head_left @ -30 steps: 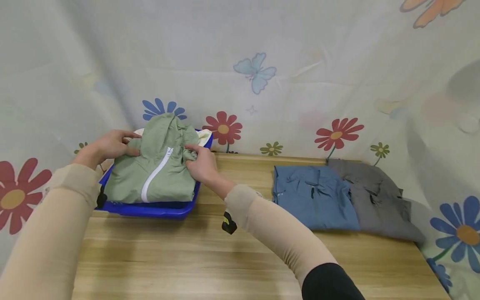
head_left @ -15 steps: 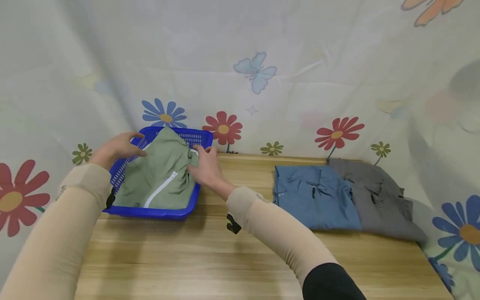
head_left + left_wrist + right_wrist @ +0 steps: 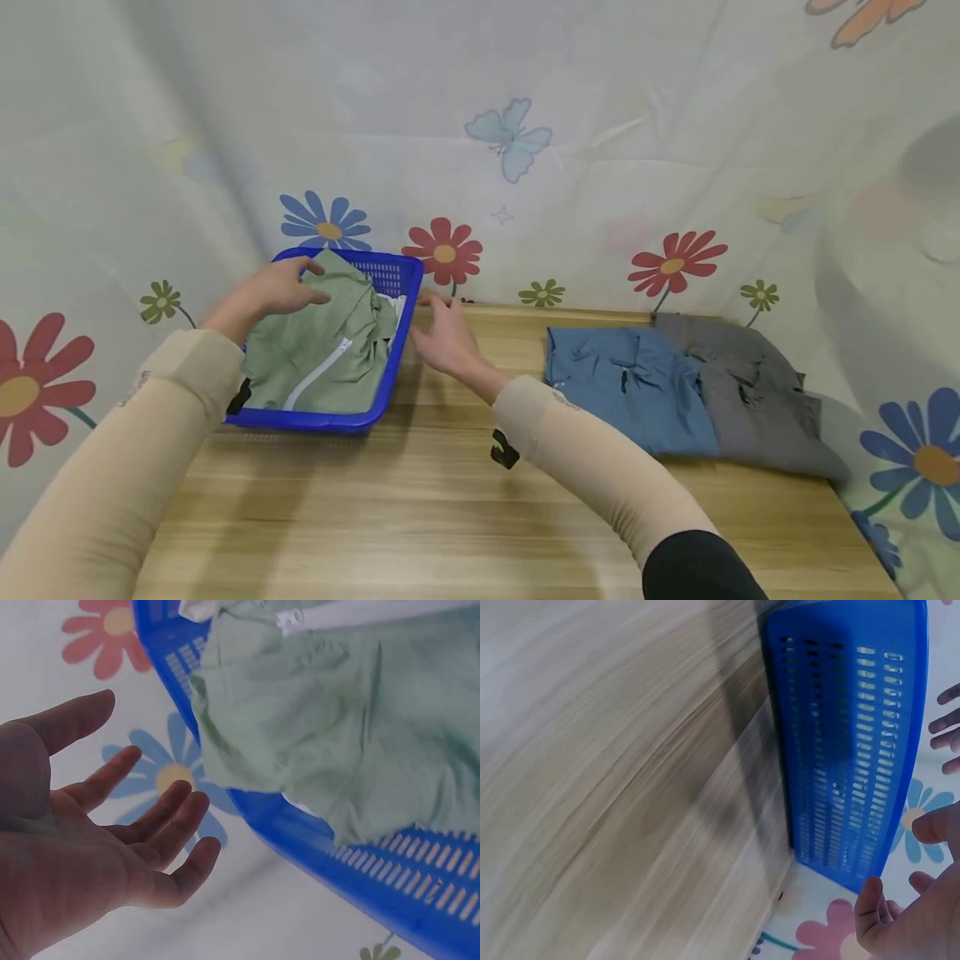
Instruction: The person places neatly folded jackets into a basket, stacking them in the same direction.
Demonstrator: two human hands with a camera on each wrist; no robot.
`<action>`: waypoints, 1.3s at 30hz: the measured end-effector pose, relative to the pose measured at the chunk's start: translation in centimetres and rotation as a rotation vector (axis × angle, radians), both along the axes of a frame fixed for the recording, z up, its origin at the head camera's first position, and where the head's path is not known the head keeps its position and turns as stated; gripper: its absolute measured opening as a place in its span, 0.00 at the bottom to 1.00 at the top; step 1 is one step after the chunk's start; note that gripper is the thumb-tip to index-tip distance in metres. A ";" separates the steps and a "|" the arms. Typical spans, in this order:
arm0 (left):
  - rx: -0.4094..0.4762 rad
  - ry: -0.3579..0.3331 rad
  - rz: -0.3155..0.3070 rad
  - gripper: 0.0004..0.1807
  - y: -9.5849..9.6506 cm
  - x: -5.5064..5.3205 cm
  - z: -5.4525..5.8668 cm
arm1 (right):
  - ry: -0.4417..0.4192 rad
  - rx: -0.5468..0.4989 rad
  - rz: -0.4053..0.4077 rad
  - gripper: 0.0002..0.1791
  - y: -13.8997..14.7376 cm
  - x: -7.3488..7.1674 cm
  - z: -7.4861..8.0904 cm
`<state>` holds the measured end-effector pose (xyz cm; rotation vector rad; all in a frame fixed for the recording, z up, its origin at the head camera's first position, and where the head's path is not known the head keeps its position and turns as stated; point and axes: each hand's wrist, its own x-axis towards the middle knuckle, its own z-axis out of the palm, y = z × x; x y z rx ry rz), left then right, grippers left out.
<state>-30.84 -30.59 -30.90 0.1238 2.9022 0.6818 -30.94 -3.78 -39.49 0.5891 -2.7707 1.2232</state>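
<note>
A folded green jacket with a white zipper lies in a blue plastic basket. Over the basket's left side hovers my left hand, fingers spread and holding nothing. The left wrist view shows that hand palm up beside the basket, apart from the jacket. Just outside the basket's right wall is my right hand, its fingers loose around no object. In the right wrist view, its fingertips are near a corner of the perforated basket wall. Some white cloth shows beside the jacket.
On the right of the wooden table lie a folded blue garment and a folded dark grey garment, side by side and overlapping. A flower-printed curtain hangs directly behind the table.
The green jacket has gone down into the basket, and both hands have let go of it. My right hand has moved right, outside the basket; my left hand has shifted right above it.
</note>
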 end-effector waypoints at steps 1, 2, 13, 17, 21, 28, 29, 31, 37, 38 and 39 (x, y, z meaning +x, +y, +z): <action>0.004 0.000 -0.006 0.34 0.3 0.0 0.0 | -0.002 0.004 0.005 0.27 0.3 0.0 0.0; 0.007 -0.001 -0.011 0.33 0.6 0.1 0.1 | -0.002 0.005 0.009 0.27 0.6 0.0 0.0; 0.020 -0.013 -0.102 0.29 4.7 0.8 -0.3 | 0.010 0.061 0.092 0.26 4.5 0.3 -0.3; 0.001 0.031 -0.154 0.28 6.0 0.9 -0.4 | 0.008 0.081 0.095 0.25 5.7 0.4 -0.6; -0.003 0.055 -0.185 0.26 7.4 1.2 -0.6 | 0.027 0.109 0.103 0.25 6.5 0.4 -0.8; 0.000 0.089 -0.209 0.25 10.2 2.1 -2.2 | 0.036 0.154 0.128 0.24 8.2 1.2 -1.2; -0.009 0.100 -0.213 0.24 10.6 2.3 -2.4 | 0.033 0.165 0.125 0.24 8.6 1.3 -1.4; -0.028 0.126 -0.227 0.24 11.5 2.8 -2.6 | 0.029 0.185 0.111 0.24 9.2 1.6 -1.6; -0.010 0.180 -0.233 0.23 14.0 4.0 -3.1 | 0.020 0.233 0.055 0.25 11.5 2.5 -2.3; 0.007 0.181 -0.234 0.23 14.4 4.2 -3.2 | 0.021 0.238 0.046 0.25 11.9 2.7 -2.5; 0.020 0.182 -0.239 0.23 14.8 4.3 -3.4 | 0.024 0.243 0.039 0.26 12.3 2.8 -2.6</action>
